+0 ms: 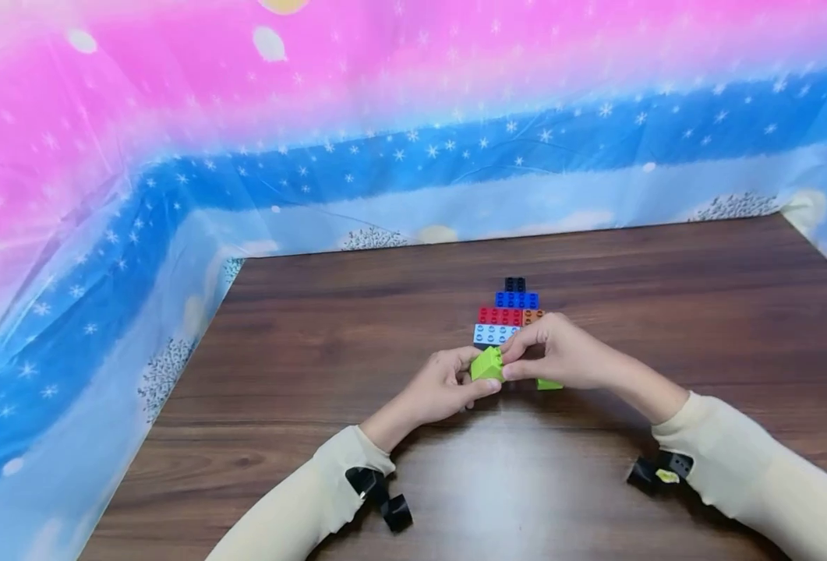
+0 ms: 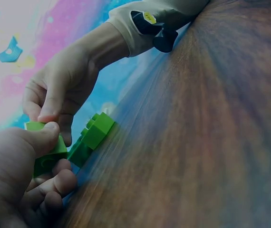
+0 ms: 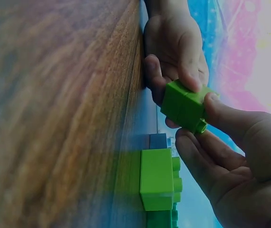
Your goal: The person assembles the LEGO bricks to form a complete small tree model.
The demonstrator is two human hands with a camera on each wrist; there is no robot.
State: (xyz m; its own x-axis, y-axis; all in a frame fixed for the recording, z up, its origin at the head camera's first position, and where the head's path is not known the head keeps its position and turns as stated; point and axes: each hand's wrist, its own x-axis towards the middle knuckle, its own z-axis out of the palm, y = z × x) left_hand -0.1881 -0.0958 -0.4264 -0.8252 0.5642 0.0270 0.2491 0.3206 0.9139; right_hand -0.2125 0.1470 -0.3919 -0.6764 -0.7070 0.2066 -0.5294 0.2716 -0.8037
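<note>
Between both hands, just above the table, is a lime-green block piece (image 1: 486, 365) that looks like two bricks together. My left hand (image 1: 443, 387) pinches it between thumb and fingers from the left. From the right, my right hand (image 1: 569, 354) holds its other side with thumb and fingertips; in the right wrist view the piece (image 3: 180, 105) shows studs toward that hand. Under and behind the hands lies an arrangement of bricks: black (image 1: 514, 284), blue (image 1: 517, 300), red (image 1: 500, 315), orange (image 1: 533, 316) and white (image 1: 495, 334). Another lime-green brick (image 1: 549, 384) lies below my right hand, partly hidden.
The brown wooden table (image 1: 287, 335) spreads around the bricks. A pink and blue patterned cloth (image 1: 399, 156) hangs behind it and along its left side. Black devices are strapped at both sleeves. A darker green brick (image 3: 159, 219) shows beside the lime one in the right wrist view.
</note>
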